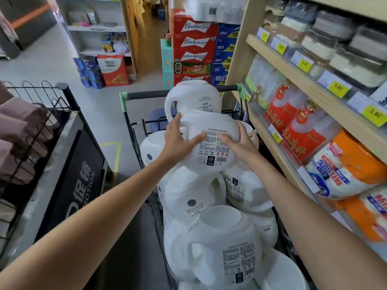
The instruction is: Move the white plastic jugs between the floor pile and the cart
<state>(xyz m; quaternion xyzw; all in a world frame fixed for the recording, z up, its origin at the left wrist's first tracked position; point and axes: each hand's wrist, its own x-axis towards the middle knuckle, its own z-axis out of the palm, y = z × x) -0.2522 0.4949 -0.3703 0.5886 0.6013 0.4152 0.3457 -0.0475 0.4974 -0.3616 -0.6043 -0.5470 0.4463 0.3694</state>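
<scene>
A white plastic jug (211,126) with a printed back label is held above the cart between both my hands. My left hand (178,141) grips its left side, thumb across the label and fingers round the edge. On the jug's right side my right hand (238,143) clasps it with curled fingers. The black wire cart (134,130), with a dark handle and green corners, is piled with several more white jugs (219,248), most lying on their sides. Another white jug (194,99) sits upright-ish at the cart's far end.
Wooden shelves (293,72) with yellow price tags and packaged goods run close along the right. A black wire rack (41,130) with a promotion sign stands at the left. Stacked red beer cartons (194,42) rise beyond the cart. Grey floor (46,65) lies at the left back.
</scene>
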